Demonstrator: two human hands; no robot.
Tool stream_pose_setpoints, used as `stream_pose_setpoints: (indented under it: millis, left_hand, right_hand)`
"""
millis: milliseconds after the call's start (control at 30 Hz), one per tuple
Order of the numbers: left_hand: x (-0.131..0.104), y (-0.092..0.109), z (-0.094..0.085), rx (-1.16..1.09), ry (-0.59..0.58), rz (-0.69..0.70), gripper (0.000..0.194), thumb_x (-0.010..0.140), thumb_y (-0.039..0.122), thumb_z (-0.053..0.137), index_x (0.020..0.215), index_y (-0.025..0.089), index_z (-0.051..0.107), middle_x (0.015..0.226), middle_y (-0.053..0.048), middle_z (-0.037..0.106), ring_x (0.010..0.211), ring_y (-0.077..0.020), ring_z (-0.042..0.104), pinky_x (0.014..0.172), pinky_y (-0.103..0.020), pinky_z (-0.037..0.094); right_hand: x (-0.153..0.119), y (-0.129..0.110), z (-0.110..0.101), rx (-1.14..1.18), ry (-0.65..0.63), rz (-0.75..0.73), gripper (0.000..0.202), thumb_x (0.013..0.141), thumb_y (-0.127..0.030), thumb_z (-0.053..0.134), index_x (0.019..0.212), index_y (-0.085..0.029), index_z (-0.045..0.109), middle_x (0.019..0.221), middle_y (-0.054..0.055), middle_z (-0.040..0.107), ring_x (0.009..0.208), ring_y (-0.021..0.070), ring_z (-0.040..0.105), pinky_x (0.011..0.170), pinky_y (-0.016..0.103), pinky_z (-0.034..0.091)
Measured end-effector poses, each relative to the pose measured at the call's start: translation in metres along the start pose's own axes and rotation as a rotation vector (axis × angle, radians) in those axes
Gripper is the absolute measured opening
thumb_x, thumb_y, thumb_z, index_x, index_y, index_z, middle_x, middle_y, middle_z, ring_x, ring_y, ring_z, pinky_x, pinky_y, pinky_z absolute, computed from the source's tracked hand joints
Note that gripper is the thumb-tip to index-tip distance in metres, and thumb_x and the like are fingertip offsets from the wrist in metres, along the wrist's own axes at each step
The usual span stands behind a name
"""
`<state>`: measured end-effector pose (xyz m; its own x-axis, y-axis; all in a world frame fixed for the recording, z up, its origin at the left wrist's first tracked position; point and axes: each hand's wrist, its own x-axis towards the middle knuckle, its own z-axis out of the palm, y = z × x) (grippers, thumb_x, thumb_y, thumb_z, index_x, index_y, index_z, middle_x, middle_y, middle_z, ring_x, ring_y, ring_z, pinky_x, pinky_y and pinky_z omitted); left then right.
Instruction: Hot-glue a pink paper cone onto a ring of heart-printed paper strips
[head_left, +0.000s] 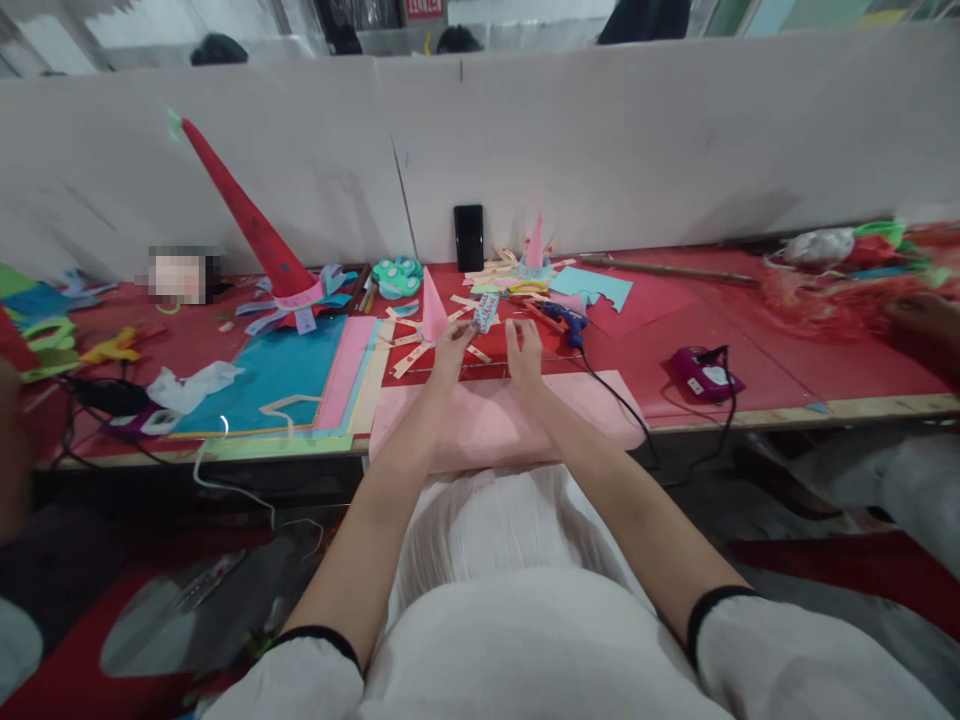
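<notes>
My left hand (pixel 453 347) pinches a small pale-blue strip with a dark and red pattern (pixel 487 313), held up over the table. Just right of it, my right hand (pixel 524 346) has thumb and fingers apart, with nothing visible between them. Beside my left hand stands a pink paper cone (pixel 432 310), ringed by flat cream strips with red marks (pixel 411 360). A blue glue gun (pixel 568 324) lies to the right of my right hand. Under my forearms a pink sheet (pixel 495 425) covers the table's front edge.
A tall red cone hat (pixel 251 220) stands at left near stacked coloured sheets (pixel 289 365). A black phone (pixel 469 238) leans on the white partition (pixel 600 140). A purple device (pixel 701 375) with a cord sits at right. Parts of other people show at both sides.
</notes>
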<state>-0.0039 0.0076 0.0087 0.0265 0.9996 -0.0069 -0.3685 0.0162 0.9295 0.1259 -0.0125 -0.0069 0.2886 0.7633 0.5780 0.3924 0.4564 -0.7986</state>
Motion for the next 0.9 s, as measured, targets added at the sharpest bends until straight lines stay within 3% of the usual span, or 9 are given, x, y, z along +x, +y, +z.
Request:
stream_pose_setpoints:
  millis: [167, 400, 667, 900]
  left_hand:
    - [-0.003, -0.002, -0.003, 0.074, 0.001, 0.024, 0.026, 0.087, 0.031, 0.051, 0.106, 0.014, 0.056, 0.107, -0.007, 0.057, 0.09, -0.0156, 0.057, 0.078, -0.035, 0.05]
    - [-0.001, -0.005, -0.001, 0.107, 0.004, 0.01, 0.032, 0.087, 0.033, 0.051, 0.113, 0.015, 0.053, 0.113, -0.009, 0.055, 0.097, -0.0185, 0.056, 0.082, -0.039, 0.049]
    - [0.0, -0.005, -0.002, 0.127, 0.005, -0.007, 0.032, 0.087, 0.033, 0.051, 0.113, 0.015, 0.053, 0.112, -0.008, 0.055, 0.096, -0.018, 0.057, 0.081, -0.038, 0.05]
    - [0.001, -0.006, -0.001, 0.13, 0.0, -0.012, 0.029, 0.087, 0.032, 0.05, 0.11, 0.015, 0.054, 0.11, -0.008, 0.056, 0.094, -0.0168, 0.057, 0.08, -0.037, 0.05]
  right_hand:
    - [-0.002, -0.008, 0.004, 0.198, -0.079, 0.125, 0.045, 0.081, -0.058, 0.039, 0.084, -0.016, 0.056, 0.084, 0.005, 0.061, 0.08, 0.0133, 0.055, 0.076, 0.026, 0.044]
    - [0.001, -0.004, -0.003, 0.125, -0.087, 0.088, 0.039, 0.076, -0.054, 0.051, 0.083, -0.017, 0.06, 0.085, 0.006, 0.063, 0.078, 0.0141, 0.057, 0.076, 0.028, 0.045]
    - [0.005, 0.006, 0.0, 0.14, -0.108, 0.182, 0.042, 0.071, -0.054, 0.055, 0.089, -0.016, 0.062, 0.09, 0.007, 0.065, 0.082, 0.0147, 0.059, 0.076, 0.028, 0.047]
    - [0.011, 0.015, 0.0, 0.246, -0.105, 0.258, 0.042, 0.066, -0.053, 0.059, 0.083, -0.014, 0.065, 0.087, 0.007, 0.068, 0.081, 0.0155, 0.06, 0.083, 0.032, 0.047]
